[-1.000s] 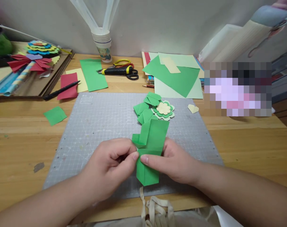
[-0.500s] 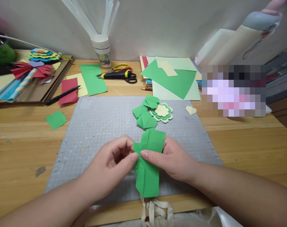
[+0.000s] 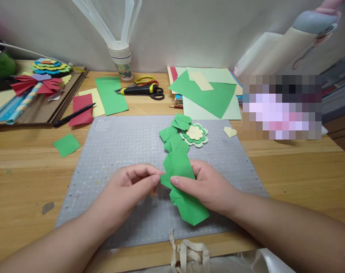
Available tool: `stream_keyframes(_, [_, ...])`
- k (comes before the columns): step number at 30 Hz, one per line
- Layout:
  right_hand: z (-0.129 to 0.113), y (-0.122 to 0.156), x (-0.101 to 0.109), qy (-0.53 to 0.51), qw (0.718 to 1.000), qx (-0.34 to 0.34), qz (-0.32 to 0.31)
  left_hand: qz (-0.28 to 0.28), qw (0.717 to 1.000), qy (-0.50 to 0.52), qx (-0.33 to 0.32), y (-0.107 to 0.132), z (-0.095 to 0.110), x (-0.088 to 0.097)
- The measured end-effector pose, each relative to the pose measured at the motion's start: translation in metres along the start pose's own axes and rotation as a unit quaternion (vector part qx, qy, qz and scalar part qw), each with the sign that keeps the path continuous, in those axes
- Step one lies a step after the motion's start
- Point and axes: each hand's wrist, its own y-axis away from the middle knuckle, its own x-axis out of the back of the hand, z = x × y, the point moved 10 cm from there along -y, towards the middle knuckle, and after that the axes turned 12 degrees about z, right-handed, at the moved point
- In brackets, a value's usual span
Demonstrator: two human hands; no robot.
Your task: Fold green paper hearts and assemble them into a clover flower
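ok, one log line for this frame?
left hand: pinches edge of folded green paper | right hand: grips same paper | under: cutting mat | nearby: paper flower

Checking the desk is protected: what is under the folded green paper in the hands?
The grey gridded cutting mat lies under the folded green paper, held by left hand and right hand. The mat directly beneath them is covered.

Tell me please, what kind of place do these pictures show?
Most likely a paper-craft desk, perhaps at home. A grey cutting mat lies on the wooden table, scissors and coloured paper sheets sit behind it, and the left hand and right hand hold a folded green paper piece.
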Motion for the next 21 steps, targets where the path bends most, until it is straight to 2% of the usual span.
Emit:
stream_keyframes(3, [0.000, 0.000, 0.002, 0.000, 1.000, 0.000, 0.003, -0.003, 0.998, 0.046, 0.036, -0.002, -0.007, 0.003])
stream_keyframes(8, [-0.003, 0.001, 0.001, -0.009, 1.000, 0.017, -0.004, -0.054, 0.991, 0.078, 0.098, 0.000, -0.013, -0.007])
stream_keyframes(10, [-0.004, 0.001, 0.000, -0.011, 1.000, 0.020, -0.008, -0.056, 0.989, 0.086, 0.108, 0.000, -0.014, -0.007])
stream_keyframes(15, [-0.004, 0.002, 0.000, -0.004, 1.000, 0.022, -0.009, -0.024, 0.989, 0.084, 0.118, -0.001, -0.020, 0.001])
stream_keyframes(21, [-0.007, 0.004, -0.002, 0.012, 0.999, 0.041, -0.016, -0.038, 0.993, 0.064, 0.087, -0.001, -0.014, -0.005])
